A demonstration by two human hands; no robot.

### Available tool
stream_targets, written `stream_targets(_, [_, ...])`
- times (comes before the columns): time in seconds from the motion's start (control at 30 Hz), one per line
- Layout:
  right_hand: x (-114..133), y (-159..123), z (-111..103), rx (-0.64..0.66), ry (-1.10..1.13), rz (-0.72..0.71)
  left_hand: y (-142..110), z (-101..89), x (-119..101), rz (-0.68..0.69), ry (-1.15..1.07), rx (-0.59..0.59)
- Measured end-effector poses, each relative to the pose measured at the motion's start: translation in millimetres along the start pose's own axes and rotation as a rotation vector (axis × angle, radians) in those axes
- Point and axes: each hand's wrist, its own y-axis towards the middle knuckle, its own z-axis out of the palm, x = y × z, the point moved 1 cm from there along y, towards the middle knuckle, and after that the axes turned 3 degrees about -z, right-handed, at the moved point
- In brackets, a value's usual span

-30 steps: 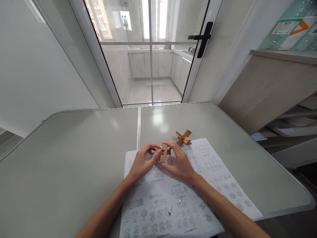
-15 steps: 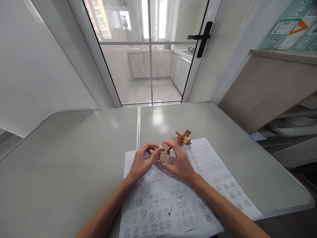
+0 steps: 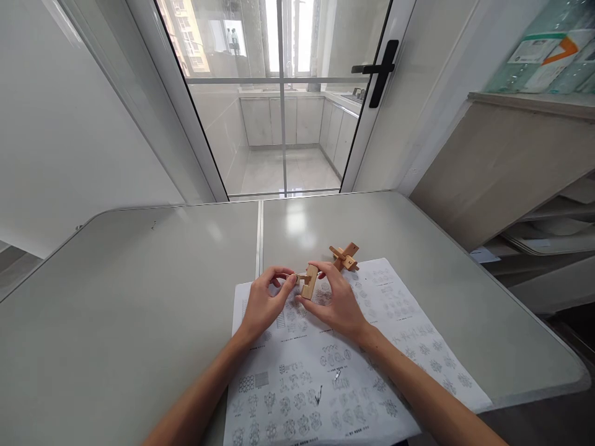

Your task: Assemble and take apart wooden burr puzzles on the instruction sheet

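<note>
My left hand (image 3: 264, 305) and my right hand (image 3: 335, 303) meet above a printed sheet of diagrams (image 3: 344, 359). Between them are two notched wooden puzzle pieces. My right hand pinches the longer wooden bar (image 3: 310, 282), which is tilted. My left thumb and forefinger pinch a smaller wooden piece (image 3: 301, 277) that pokes into the bar's side. A second cluster of joined wooden pieces (image 3: 344, 256) lies on the table just beyond the sheet's far edge, to the right of my hands.
The grey table (image 3: 139, 297) has a seam down its middle and a rounded right edge. Glass sliding doors (image 3: 283, 99) with a black handle stand beyond it. Shelving with papers (image 3: 534, 204) is to the right.
The long bar has tilted and shifted slightly right in my right hand. The small piece in my left fingers now shows more clearly at its side. The other wooden cluster has not moved.
</note>
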Motion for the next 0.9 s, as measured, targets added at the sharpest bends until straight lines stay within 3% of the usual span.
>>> stream_targets(0.9, [0.1,1.2,0.5,0.011,-0.030,0.013,-0.3,-1.1,-3.2,0.003,-0.012,0.015])
